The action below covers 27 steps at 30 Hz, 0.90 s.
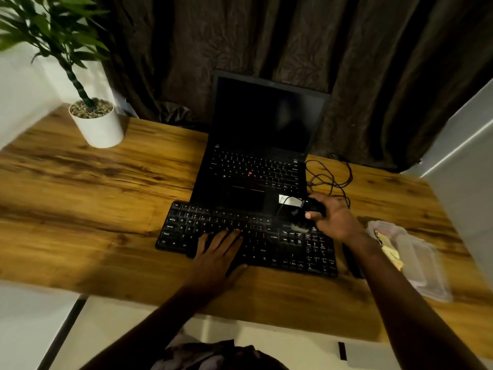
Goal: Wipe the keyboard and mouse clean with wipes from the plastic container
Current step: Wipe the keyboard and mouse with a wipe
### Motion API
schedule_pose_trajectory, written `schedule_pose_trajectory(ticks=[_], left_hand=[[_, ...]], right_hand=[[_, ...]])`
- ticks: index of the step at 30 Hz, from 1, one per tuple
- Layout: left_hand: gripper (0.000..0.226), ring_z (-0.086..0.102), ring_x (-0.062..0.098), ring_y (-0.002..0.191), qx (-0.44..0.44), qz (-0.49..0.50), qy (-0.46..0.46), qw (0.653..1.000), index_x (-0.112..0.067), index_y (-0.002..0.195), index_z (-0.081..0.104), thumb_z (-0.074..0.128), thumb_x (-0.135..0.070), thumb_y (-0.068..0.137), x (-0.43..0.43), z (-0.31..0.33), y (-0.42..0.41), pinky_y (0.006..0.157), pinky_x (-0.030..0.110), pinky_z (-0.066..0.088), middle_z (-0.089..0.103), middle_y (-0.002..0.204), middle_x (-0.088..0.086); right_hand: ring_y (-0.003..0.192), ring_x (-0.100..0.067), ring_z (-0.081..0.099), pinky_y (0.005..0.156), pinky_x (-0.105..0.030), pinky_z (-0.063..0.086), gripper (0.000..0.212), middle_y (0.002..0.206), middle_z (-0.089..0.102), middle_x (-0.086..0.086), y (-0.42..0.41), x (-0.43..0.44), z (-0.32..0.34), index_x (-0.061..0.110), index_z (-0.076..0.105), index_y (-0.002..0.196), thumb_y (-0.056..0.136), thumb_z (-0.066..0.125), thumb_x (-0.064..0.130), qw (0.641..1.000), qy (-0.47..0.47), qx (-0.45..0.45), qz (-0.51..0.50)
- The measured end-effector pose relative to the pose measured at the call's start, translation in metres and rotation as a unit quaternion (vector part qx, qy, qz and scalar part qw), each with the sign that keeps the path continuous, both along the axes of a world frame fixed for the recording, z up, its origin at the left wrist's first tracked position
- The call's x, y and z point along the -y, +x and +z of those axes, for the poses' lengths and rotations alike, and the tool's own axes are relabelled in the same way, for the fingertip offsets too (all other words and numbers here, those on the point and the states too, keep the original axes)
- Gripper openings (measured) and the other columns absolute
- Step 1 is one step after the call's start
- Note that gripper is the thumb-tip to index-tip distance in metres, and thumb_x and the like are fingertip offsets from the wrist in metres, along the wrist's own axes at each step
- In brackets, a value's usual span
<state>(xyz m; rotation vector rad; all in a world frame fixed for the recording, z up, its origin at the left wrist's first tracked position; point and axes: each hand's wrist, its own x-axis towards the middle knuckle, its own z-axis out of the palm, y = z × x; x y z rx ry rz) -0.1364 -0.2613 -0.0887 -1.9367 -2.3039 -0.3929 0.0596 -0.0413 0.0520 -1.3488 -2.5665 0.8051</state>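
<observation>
A black keyboard (280, 244) lies on the wooden desk in front of the laptop. My left hand (218, 252) rests flat on its middle keys, fingers spread, holding nothing. My right hand (330, 214) is above the keyboard's right end, closed around a black mouse (313, 208) whose cable trails left over the laptop's corner. A clear plastic container (416, 257) lies at the right, just past my right forearm. No wipe shows in either hand.
An open black laptop (256, 166) stands behind the keyboard with its screen dark. Loose black cables (330, 174) coil to its right. A white plant pot (98, 126) sits at the desk's back left. Dark curtains hang behind the wooden desk (93, 198).
</observation>
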Motion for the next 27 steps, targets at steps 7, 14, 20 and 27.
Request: schedule_pose_trajectory(ticks=[7,14,20,27], left_hand=[[0.065,0.043,0.02,0.135,0.017,0.004,-0.03,0.999,-0.022,0.14,0.048,0.033,-0.065,0.094,0.001,-0.002,-0.001,0.11,0.053,0.028,0.047,0.147,-0.001],[0.066,0.04,0.021,0.137,0.031,0.001,-0.026,0.999,-0.02,0.141,0.048,0.032,-0.065,0.096,0.003,-0.001,-0.001,0.112,0.053,0.025,0.045,0.15,0.0],[0.067,0.04,0.02,0.137,0.035,0.0,-0.02,0.999,-0.02,0.14,0.049,0.031,-0.066,0.095,0.003,-0.001,0.0,0.113,0.05,0.021,0.045,0.15,-0.001],[0.066,0.036,0.019,0.139,0.033,0.002,-0.021,0.999,-0.02,0.141,0.048,0.035,-0.066,0.095,0.003,0.0,0.0,0.114,0.046,0.012,0.042,0.151,-0.002]], right_hand=[[0.102,-0.014,0.05,0.082,-0.024,0.039,0.05,0.116,0.057,-0.003,0.026,-0.015,0.001,0.016,0.053,0.137,0.09,0.068,0.009,1.0,-0.006,-0.005,-0.03],[0.117,-0.028,0.052,0.095,-0.042,0.049,0.054,0.128,0.054,-0.012,0.049,-0.034,-0.006,0.031,0.05,0.135,0.087,0.07,0.018,0.999,-0.01,0.026,-0.045],[0.118,-0.03,0.052,0.097,-0.045,0.049,0.054,0.127,0.054,-0.011,0.047,-0.035,-0.011,0.031,0.05,0.134,0.086,0.07,0.014,0.998,-0.008,0.03,-0.046],[0.108,-0.023,0.06,0.093,-0.045,0.052,0.042,0.116,0.064,-0.005,0.04,-0.03,-0.013,0.026,0.059,0.123,0.085,0.071,0.014,0.999,-0.015,-0.029,-0.004]])
